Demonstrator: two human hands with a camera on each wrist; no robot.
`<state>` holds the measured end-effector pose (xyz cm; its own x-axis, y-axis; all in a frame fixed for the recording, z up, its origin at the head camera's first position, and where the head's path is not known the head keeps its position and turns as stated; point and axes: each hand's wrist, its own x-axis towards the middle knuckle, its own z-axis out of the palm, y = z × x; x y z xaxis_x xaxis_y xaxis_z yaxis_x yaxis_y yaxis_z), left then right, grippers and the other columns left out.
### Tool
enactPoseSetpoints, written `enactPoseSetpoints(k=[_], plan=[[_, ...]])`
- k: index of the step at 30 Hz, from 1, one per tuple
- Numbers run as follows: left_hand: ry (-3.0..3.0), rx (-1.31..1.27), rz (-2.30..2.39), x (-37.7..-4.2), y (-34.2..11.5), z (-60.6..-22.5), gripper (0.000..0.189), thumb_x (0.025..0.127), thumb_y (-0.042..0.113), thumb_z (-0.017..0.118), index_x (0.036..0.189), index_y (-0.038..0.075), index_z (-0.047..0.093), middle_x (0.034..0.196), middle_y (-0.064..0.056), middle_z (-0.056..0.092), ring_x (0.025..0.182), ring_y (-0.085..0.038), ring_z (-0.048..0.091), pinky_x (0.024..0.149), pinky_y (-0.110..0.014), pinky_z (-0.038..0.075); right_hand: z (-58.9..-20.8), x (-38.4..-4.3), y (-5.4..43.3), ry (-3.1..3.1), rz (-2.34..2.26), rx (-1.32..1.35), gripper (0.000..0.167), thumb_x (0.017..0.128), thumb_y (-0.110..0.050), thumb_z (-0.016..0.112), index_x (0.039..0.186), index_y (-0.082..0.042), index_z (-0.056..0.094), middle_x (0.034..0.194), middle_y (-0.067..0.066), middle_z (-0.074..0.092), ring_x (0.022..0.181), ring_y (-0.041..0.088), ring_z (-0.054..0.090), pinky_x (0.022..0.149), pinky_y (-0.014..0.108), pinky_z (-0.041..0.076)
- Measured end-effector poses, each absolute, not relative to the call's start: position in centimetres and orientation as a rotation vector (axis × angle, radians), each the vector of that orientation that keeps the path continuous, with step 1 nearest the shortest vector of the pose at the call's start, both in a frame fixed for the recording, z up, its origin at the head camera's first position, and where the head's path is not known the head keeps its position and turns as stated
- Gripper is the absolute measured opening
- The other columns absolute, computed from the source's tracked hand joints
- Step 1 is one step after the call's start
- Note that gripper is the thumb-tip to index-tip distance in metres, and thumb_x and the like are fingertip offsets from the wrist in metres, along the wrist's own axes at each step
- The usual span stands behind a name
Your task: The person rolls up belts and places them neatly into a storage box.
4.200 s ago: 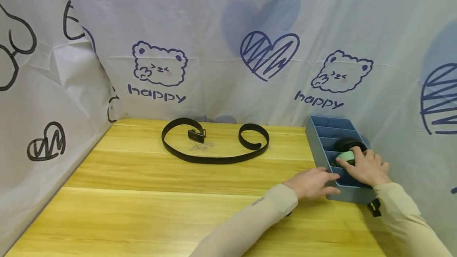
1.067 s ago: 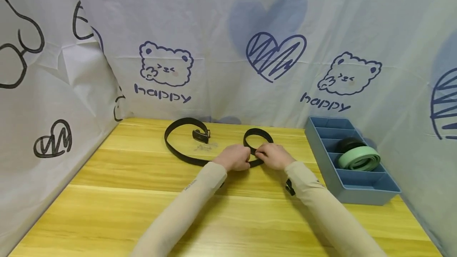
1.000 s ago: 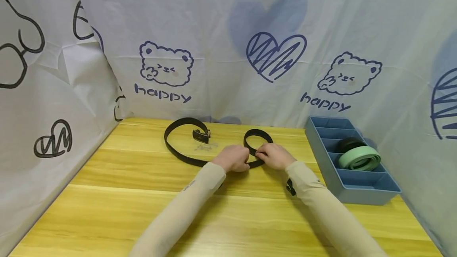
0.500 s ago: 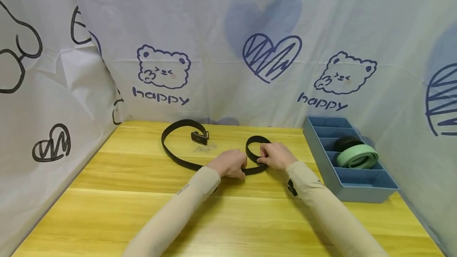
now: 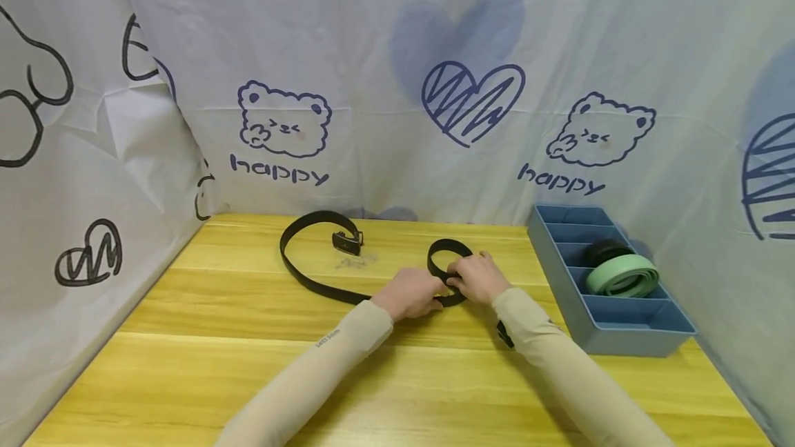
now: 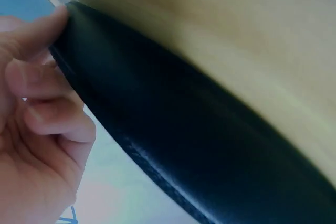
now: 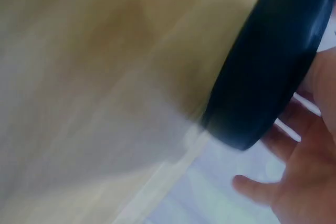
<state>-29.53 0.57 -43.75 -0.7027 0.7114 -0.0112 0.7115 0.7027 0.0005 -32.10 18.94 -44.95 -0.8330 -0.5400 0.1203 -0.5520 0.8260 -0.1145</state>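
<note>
A black leather belt (image 5: pixel 323 288) stands on edge on the wooden table, curling round at the left to its buckle (image 5: pixel 346 243). Its other end makes a small loop (image 5: pixel 450 245) at centre right. My left hand (image 5: pixel 411 293) pinches the strap at the front of that loop; in the left wrist view its fingertips (image 6: pixel 60 19) are on the strap's edge. Close beside it, my right hand (image 5: pixel 479 279) grips the loop's front right side. The right wrist view shows the strap (image 7: pixel 273 61) curving past the right hand's fingers, some of which are spread away from it.
A blue-grey compartment box (image 5: pixel 640 342) stands on the right of the wooden table (image 5: pixel 186 364). In it lie a rolled green belt (image 5: pixel 624 276) and a rolled black one (image 5: pixel 605 252), in neighbouring compartments. A white printed cloth (image 5: pixel 373 123) hangs behind.
Both hands have left the box, where the right hand was placing the green roll, and come to the belt's looped end. Since half a second ago the left hand has moved right, closer to the right hand.
</note>
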Motion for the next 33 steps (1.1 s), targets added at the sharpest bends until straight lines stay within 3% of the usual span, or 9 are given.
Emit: enactPoseSetpoints(k=[3,7,12,15,18,22,26,29,33], plan=[[2.830,1.212,0.019,-29.7,0.2,-43.2,0.010,0.090,0.028,0.073,0.099,0.027,0.078,0.095,0.011,0.074,0.083,-0.010,0.067,0.078,-0.029,0.053,-44.7,-32.3,19.6,-2.930,0.206,0.938,0.008,0.095,-0.018,0.065,0.098,-0.015,0.071,0.109,0.010,0.067,0.110,0.033,0.060,0.104,0.064,0.034],[2.787,1.172,0.050,-29.9,-0.7,-42.3,0.007,0.085,0.020,0.075,0.081,0.024,0.078,0.082,0.011,0.072,0.074,-0.009,0.062,0.074,-0.027,0.051,-44.4,-32.7,20.3,-2.961,0.194,0.982,0.015,0.097,-0.017,0.062,0.107,-0.011,0.070,0.143,0.026,0.044,0.138,0.047,0.034,0.109,0.060,0.033],[2.854,1.057,0.049,-29.6,-0.9,-42.1,0.037,0.081,0.050,0.076,0.064,0.019,0.067,0.063,0.008,0.063,0.059,-0.010,0.057,0.061,-0.028,0.049,-44.1,-32.9,20.0,-3.081,0.260,0.947,0.013,0.097,-0.021,0.062,0.102,-0.011,0.069,0.155,0.029,0.026,0.144,0.048,0.023,0.112,0.059,0.029],[2.905,1.011,-0.023,-29.3,-0.4,-42.6,0.053,0.077,0.068,0.069,0.059,0.019,0.058,0.055,0.007,0.055,0.050,-0.011,0.053,0.053,-0.028,0.046,-44.1,-32.9,19.5,-3.115,0.239,0.917,0.013,0.097,-0.022,0.062,0.101,-0.011,0.068,0.155,0.030,0.027,0.141,0.048,0.029,0.110,0.058,0.033],[2.917,1.038,-0.071,-29.1,0.4,-43.0,0.049,0.078,0.068,0.067,0.065,0.021,0.061,0.057,0.007,0.056,0.051,-0.010,0.051,0.052,-0.028,0.045,-44.0,-32.9,19.1,-3.126,0.204,0.878,0.014,0.097,-0.023,0.062,0.102,-0.011,0.069,0.154,0.028,0.029,0.138,0.050,0.034,0.108,0.058,0.036],[2.861,1.197,-0.025,-29.0,1.3,-43.1,0.033,0.085,0.053,0.069,0.101,0.024,0.071,0.074,0.006,0.067,0.059,-0.009,0.057,0.061,-0.029,0.051,-43.9,-33.3,18.9,-3.083,0.178,0.884,0.011,0.095,-0.020,0.065,0.100,-0.013,0.072,0.148,0.024,0.040,0.127,0.046,0.048,0.101,0.054,0.043],[2.771,1.292,0.036,-29.1,1.7,-43.1,0.035,0.092,0.035,0.069,0.126,0.028,0.066,0.094,0.004,0.073,0.068,-0.010,0.062,0.071,-0.031,0.053,-44.1,-34.1,18.8,-2.973,0.181,0.981,0.008,0.092,-0.019,0.070,0.092,-0.012,0.073,0.119,0.016,0.053,0.095,0.029,0.059,0.083,0.042,0.050],[2.734,1.279,0.119,-29.2,1.6,-43.0,0.030,0.093,0.027,0.069,0.123,0.027,0.069,0.099,0.007,0.073,0.070,-0.009,0.061,0.073,-0.029,0.052,-44.2,-34.7,18.9,-2.942,0.205,1.017,0.008,0.090,-0.020,0.072,0.088,-0.012,0.074,0.104,0.009,0.050,0.077,0.019,0.052,0.072,0.034,0.048],[2.715,1.208,0.279,-29.3,1.4,-42.9,0.019,0.095,0.036,0.065,0.104,0.022,0.074,0.090,0.008,0.071,0.067,-0.006,0.060,0.068,-0.024,0.049,-44.3,-34.8,19.1,-2.984,0.240,0.979,0.010,0.090,-0.021,0.071,0.085,-0.013,0.074,0.103,0.005,0.049,0.074,0.014,0.052,0.068,0.031,0.047]])
